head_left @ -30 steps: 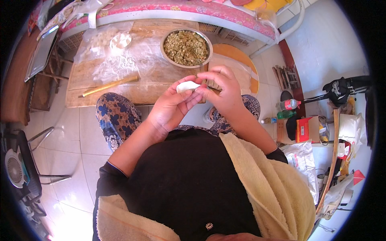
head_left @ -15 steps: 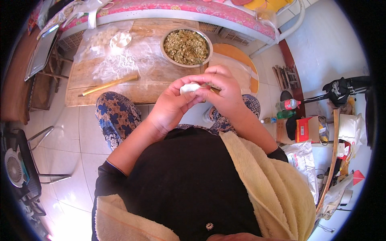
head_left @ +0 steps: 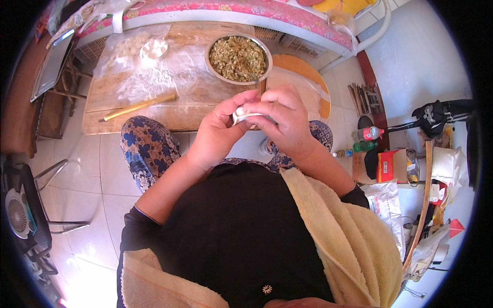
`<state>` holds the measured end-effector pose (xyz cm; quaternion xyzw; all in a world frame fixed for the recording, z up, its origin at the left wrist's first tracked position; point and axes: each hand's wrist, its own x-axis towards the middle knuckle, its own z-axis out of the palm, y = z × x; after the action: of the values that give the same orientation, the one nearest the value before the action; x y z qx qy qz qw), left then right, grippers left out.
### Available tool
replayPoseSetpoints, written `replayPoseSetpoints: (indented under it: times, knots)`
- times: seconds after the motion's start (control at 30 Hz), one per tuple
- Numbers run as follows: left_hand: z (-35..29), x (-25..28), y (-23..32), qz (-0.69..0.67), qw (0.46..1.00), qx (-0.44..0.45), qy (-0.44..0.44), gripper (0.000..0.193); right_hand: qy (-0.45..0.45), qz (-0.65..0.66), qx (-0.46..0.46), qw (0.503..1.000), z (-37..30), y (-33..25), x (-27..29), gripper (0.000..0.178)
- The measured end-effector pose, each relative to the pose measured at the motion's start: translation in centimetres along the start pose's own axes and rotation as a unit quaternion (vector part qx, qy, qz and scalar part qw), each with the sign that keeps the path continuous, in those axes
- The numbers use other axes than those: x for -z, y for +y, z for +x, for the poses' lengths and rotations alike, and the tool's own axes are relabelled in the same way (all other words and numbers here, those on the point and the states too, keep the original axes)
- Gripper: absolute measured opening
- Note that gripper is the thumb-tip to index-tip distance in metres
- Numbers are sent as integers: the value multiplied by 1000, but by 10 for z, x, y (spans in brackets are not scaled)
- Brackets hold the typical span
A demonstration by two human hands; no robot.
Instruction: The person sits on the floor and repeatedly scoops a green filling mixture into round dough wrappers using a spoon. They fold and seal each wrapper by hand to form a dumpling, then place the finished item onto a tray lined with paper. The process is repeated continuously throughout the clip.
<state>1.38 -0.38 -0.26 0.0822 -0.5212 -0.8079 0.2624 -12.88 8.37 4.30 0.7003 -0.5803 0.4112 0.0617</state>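
A small white dumpling wrapper (head_left: 245,118) is pinched between both of my hands, just in front of the low wooden table. My left hand (head_left: 215,130) grips its left side with thumb and fingers. On the other side, my right hand (head_left: 287,115) holds the edge, its thumb below and index finger across the top. Fingers hide much of the wrapper, and any filling inside cannot be made out. Beyond my hands stands a metal bowl of chopped greenish filling (head_left: 239,59). A wooden rolling pin (head_left: 138,107) lies at the table's near left, by the scattered flour (head_left: 149,84).
On the wooden table (head_left: 197,115), a small bowl of flour (head_left: 154,50) stands near a plastic sheet with pale dough pieces (head_left: 128,49). A round yellow board (head_left: 321,82) is at the right. Bottles (head_left: 367,134) and boxes (head_left: 393,164) crowd the right wall; a chair (head_left: 38,205) stands left.
My right index finger has moved across the top of the wrapper, and the wrapper is tilted and folded differently. Both hands remain in nearly the same place.
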Motion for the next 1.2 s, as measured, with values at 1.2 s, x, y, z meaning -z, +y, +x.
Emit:
replayPoseSetpoints:
  times: [1.2]
  knots:
    - [-1,3,-11,14,999,-15,-50,44,-35,-25,89,995,8,0,6,20]
